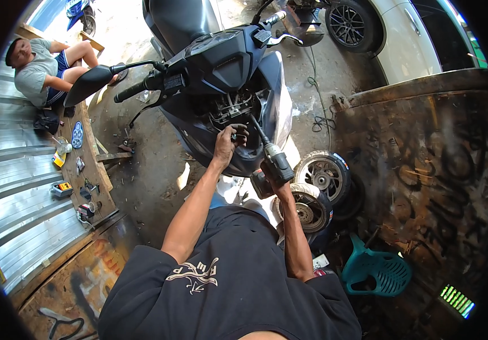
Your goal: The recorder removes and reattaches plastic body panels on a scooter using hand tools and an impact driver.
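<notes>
Nearest stuff first: right hand (278, 184) wrapped around a cordless driver (279, 162), long shaft (261, 131) angled up into the open front of a dark scooter (212, 65), parked straight ahead. Left hand (226, 146) apart from the right, up at the lower part of the opening, fingers curled. Can't tell about anything pinched in there.

Roughly midway, at a guess: front opened up, metal bracket (234, 109) bared, driver already at the spot. Left to do, by the looks of it: fastening around that bracket, then covering the gap. No clear view of the shaft's tip or any screw, so no calling it finished.

In the way: left fingers blocking part of the opening. Bit cramped on the right too, with loose wheels (324, 172) just beside the scooter, plus a teal plastic chair (391, 276) and a scrawled-on wooden panel (408, 170).

Over left, a bench (101, 198) with a yellow-and-black box (61, 188), well clear. Further out: seated person (35, 65), trailing cable (314, 76), pale car (408, 37), blue motorbike (76, 12).
</notes>
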A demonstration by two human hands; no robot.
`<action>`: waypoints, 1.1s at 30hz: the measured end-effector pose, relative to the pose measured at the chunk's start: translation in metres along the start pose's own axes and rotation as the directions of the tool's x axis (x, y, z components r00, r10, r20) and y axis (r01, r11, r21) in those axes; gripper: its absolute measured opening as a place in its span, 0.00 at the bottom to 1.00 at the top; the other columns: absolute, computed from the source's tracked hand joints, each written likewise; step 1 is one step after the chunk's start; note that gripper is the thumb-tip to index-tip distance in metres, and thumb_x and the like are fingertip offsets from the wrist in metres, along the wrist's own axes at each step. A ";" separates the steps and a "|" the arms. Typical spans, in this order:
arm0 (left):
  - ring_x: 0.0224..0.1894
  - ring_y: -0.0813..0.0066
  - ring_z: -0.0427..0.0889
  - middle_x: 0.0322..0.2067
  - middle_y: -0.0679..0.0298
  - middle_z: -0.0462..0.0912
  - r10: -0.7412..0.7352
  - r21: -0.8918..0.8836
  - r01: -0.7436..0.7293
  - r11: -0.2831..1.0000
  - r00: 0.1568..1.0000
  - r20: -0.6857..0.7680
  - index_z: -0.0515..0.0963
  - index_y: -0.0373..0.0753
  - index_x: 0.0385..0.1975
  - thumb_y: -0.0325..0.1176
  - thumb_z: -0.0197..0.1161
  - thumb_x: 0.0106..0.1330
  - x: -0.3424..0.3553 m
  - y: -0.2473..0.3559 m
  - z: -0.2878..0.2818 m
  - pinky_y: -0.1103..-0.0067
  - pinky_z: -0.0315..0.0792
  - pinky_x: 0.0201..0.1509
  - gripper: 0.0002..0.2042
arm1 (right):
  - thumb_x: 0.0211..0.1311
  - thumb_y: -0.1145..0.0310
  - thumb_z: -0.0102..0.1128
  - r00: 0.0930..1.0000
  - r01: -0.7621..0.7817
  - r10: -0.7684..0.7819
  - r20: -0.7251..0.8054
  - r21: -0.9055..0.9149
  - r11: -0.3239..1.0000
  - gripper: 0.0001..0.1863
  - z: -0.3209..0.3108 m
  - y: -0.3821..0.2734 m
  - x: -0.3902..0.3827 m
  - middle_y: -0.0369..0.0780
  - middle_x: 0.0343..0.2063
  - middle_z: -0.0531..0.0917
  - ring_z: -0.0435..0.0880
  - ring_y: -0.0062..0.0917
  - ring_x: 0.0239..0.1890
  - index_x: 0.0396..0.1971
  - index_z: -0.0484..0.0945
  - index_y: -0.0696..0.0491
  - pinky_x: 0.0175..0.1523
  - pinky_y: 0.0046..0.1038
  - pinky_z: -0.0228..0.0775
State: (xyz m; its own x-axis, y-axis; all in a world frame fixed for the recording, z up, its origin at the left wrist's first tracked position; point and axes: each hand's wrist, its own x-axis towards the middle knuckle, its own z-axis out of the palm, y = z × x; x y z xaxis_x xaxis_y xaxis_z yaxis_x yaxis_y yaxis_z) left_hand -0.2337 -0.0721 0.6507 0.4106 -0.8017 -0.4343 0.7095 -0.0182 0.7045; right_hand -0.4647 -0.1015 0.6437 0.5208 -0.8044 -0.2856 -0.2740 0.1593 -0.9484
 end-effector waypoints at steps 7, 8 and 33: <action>0.20 0.87 0.64 0.22 0.75 0.63 -0.186 0.296 0.267 0.917 0.944 -0.274 0.73 0.39 0.39 0.46 0.51 0.76 0.031 -0.021 0.019 0.87 0.59 0.20 0.15 | 0.66 0.66 0.66 0.997 -0.053 0.052 0.054 0.008 0.999 0.11 -0.004 -0.014 0.000 0.31 0.30 0.80 0.74 0.17 0.30 0.44 0.79 0.55 0.34 0.24 0.68; 0.20 0.87 0.64 0.22 0.75 0.63 -0.173 0.294 0.262 0.919 0.939 -0.297 0.73 0.39 0.39 0.46 0.51 0.76 0.035 -0.023 0.021 0.87 0.59 0.20 0.15 | 0.67 0.67 0.66 0.997 0.059 -0.057 0.056 -0.045 0.997 0.09 0.000 -0.013 -0.001 0.31 0.28 0.78 0.72 0.15 0.28 0.42 0.79 0.54 0.31 0.23 0.66; 0.16 0.85 0.64 0.22 0.70 0.70 -0.313 -0.118 0.290 0.950 0.892 -0.326 0.76 0.39 0.28 0.42 0.73 0.61 0.080 -0.035 0.018 0.84 0.55 0.14 0.15 | 0.65 0.61 0.69 0.999 -0.047 0.048 0.016 -0.072 0.996 0.13 -0.001 0.016 -0.007 0.31 0.28 0.80 0.74 0.16 0.28 0.41 0.80 0.53 0.32 0.26 0.69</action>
State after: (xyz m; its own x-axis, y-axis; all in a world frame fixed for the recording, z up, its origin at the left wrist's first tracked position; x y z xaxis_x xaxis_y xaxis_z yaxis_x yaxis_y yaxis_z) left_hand -0.2364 -0.1464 0.6017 0.3310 -0.5151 -0.7906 0.8605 -0.1791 0.4769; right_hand -0.4735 -0.0935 0.6309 0.5197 -0.7868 -0.3329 -0.3555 0.1552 -0.9217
